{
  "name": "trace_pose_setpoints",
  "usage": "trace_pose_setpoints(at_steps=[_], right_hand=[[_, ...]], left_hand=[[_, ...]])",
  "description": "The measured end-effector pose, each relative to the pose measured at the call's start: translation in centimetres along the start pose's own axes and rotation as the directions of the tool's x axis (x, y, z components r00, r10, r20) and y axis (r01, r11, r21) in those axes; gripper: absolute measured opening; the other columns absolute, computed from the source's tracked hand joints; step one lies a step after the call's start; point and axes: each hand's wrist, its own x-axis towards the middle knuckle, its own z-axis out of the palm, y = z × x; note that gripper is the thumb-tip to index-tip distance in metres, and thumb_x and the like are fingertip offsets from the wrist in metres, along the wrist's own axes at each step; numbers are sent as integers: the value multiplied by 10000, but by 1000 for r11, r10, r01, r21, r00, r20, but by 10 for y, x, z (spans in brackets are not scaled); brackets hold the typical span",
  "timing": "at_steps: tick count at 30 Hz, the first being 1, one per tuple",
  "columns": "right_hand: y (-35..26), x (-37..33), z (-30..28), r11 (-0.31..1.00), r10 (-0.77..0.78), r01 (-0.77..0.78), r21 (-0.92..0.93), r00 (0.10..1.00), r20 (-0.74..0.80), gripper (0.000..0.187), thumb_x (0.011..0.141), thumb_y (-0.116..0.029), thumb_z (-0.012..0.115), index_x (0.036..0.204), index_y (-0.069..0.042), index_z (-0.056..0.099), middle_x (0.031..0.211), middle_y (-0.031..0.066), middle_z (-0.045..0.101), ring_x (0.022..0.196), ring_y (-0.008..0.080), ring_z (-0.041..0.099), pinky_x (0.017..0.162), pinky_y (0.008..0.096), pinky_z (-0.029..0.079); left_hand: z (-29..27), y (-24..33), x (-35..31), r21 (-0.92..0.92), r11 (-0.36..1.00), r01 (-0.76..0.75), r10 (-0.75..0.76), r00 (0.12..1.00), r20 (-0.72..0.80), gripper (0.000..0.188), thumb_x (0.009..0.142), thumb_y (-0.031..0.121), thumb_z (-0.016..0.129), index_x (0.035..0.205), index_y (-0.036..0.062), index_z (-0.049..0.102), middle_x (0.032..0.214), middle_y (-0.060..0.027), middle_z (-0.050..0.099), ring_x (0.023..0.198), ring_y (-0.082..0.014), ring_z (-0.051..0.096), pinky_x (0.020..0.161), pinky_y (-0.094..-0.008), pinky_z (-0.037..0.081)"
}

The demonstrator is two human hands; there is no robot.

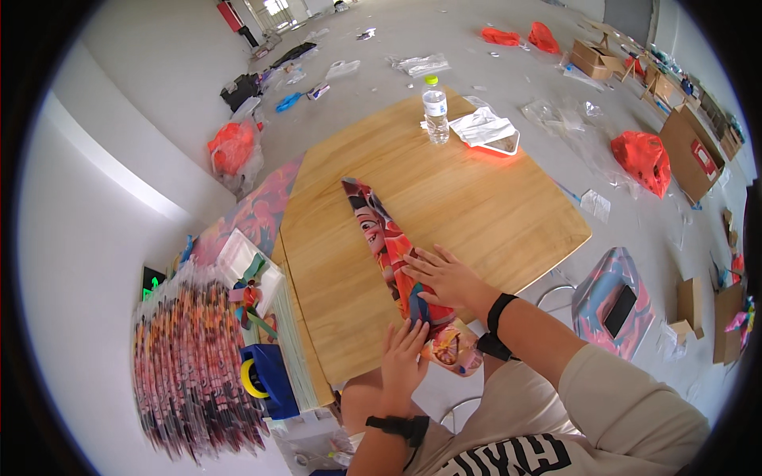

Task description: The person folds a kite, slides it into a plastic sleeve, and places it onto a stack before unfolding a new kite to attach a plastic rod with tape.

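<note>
A long, narrow folded sheet (pixel 386 246) printed with colourful cartoon figures lies slantwise on the wooden table (pixel 317 317). Its near end (pixel 456 349) hangs over the table's edge toward my lap. My right hand (pixel 440 278) rests on the sheet's middle part with fingers spread. Close to the table's edge, my left hand (pixel 405 357) lies on the sheet's near left side, its fingers stretched out. Both hands press on the sheet from above; neither grips it. Whether the sheet is film or cloth, I cannot tell.
A water bottle (pixel 435 111) and a white tray with tissue (pixel 488 131) stand at the far edge. To the left are many bagged printed packs (pixel 198 357), coloured ribbons (pixel 252 293) and a yellow tape roll (pixel 252 379). A printed stool (pixel 611 278) stands right.
</note>
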Motion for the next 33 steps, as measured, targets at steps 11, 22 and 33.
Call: trace_pose_setpoints(at_steps=[11,22,33], right_hand=[[8,2,14,991,-36,33,-127,999,-27,673,940,-451,529,1528,-220,298,1614,8,232,1483,220,218,1204,478,135],[1,0,-20,995,-93,91,34,995,41,591,715,-146,696,1300,-199,629,1640,56,134,1516,180,99,1217,450,112],[1,8,-20,975,-22,80,-206,962,272,510,659,-261,761,1147,-115,723,1643,62,101,1518,209,57,1213,455,119]], left_hand=[[22,-18,0,-296,894,336,-393,906,-158,148,875,133,630,943,14,684,857,-133,672,842,-292,608,780,-379,464],[33,-25,31,-372,880,297,-425,841,-335,156,880,148,675,857,-5,656,704,-90,627,601,-180,587,596,-306,461],[23,-20,47,-111,810,576,-584,776,-238,172,869,270,647,935,110,644,932,-48,651,942,-264,580,860,-428,353]])
